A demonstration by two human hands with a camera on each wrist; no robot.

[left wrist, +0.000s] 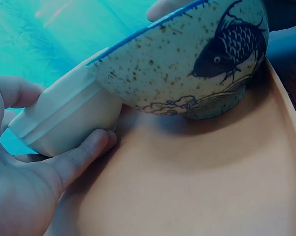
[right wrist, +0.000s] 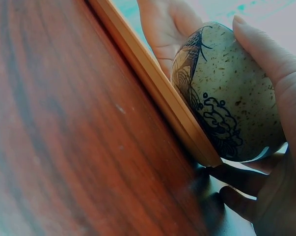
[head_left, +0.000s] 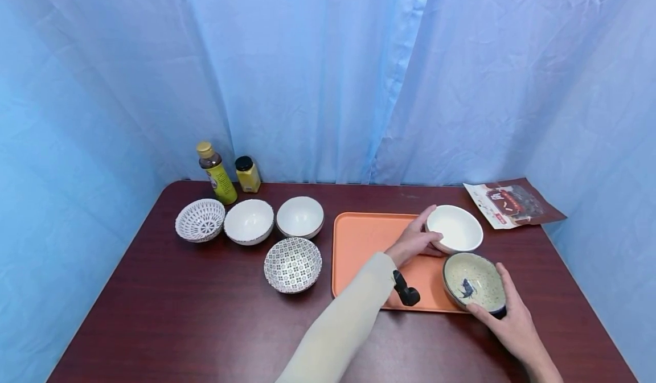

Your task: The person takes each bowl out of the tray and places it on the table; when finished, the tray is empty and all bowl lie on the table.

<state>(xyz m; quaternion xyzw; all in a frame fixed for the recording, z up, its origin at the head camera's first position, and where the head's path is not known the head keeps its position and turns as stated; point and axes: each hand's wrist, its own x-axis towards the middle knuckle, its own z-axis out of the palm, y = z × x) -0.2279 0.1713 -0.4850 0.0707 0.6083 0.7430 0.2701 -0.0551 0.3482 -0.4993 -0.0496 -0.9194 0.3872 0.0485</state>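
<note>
My left hand [head_left: 417, 238] grips a plain white bowl [head_left: 455, 229] by its left side, thumb and fingers spread about the wall. In the left wrist view the white bowl [left wrist: 69, 113] looks tilted. With my right hand [head_left: 507, 314] I hold a speckled bowl with a dark fish drawing [head_left: 474, 280] from its right side, thumb at the near rim. Its foot shows close over the orange tray [left wrist: 187, 172] in the left wrist view. The two bowls are side by side at the right end of the tray [head_left: 369, 241], the white one farther back.
Left of the tray sit a grey-patterned bowl [head_left: 293, 264], two white-inside bowls [head_left: 299, 217] and a lattice-patterned bowl [head_left: 200, 220]. A yellow-capped bottle [head_left: 217, 172] and a black-lidded jar [head_left: 248, 174] stand behind them. A food packet [head_left: 515, 202] lies at the back right, by the blue curtain [head_left: 307, 75].
</note>
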